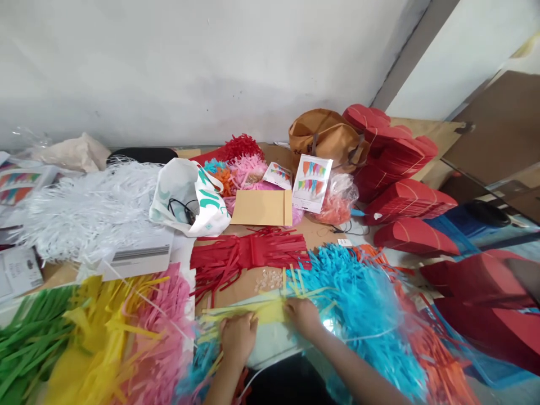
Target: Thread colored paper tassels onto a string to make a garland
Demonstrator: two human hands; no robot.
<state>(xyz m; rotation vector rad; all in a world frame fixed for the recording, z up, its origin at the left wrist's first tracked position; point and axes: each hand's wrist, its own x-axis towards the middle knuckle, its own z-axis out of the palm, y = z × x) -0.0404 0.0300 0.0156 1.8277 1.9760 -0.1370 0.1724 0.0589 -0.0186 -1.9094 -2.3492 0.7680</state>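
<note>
A pale yellow fringed tissue paper strip (270,311) lies flat in front of me at the table's near edge, its cut ends spreading left and right. My left hand (239,336) is closed on its left part, knuckles up. On the right part my right hand (302,318) is closed too, its fingertips hidden against the paper. Just beyond are a small scatter of clear pieces (269,280) and a red fringed paper bundle (253,250), gathered at its middle. Blue fringed paper (354,298) is heaped beside my right hand.
Pink (162,326), yellow (95,315) and green fringe (34,320) lie to the left, white fringe (97,202) behind. A white bag (189,197), a brown envelope (261,207) and printed packs (312,183) stand at the back. Red paper stacks (409,202) line the right.
</note>
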